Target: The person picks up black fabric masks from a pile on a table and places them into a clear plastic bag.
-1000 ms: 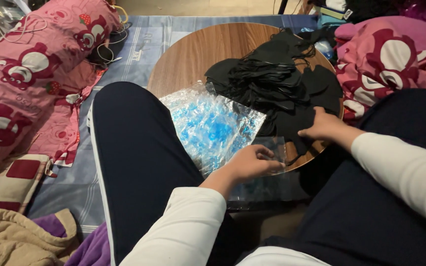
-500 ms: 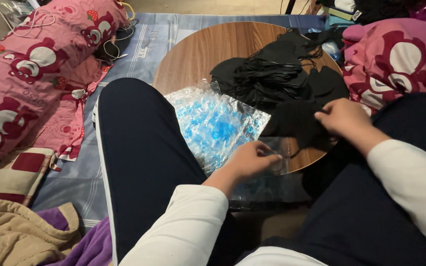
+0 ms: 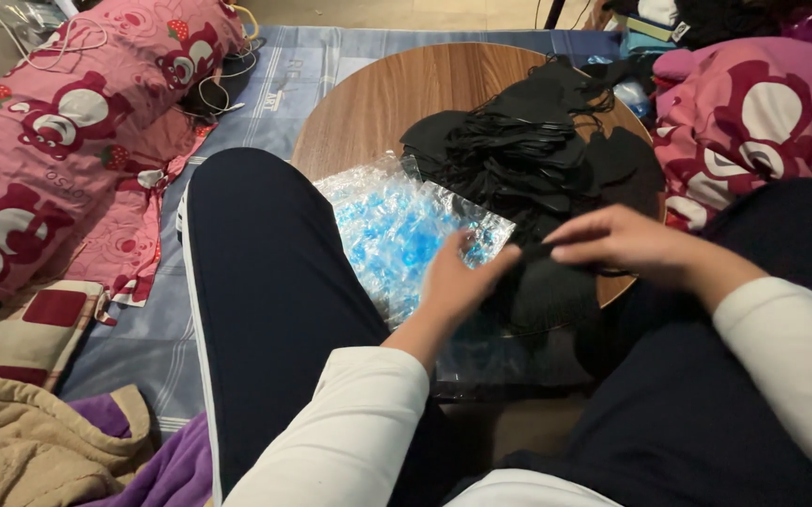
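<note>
Left hand [image 3: 462,282] and right hand [image 3: 626,246], fingers pinched together on a black mask [image 3: 551,282] at the worktop [image 3: 378,103] edge, above a clear bag [image 3: 481,347]. Risk: loose pinch, mask sliding off; straps snagging the mask pile [image 3: 528,150].

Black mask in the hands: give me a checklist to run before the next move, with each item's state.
1. Left hand on the black mask: ok, fingers at its left edge.
2. Right hand pinching the mask's top: ok.
3. Mask clear of the black mask pile: cannot tell, dark on dark.
4. Clear packets within reach: ok, beside the left hand.
5. Bare space on the round wooden table: ok, far left part.
</note>
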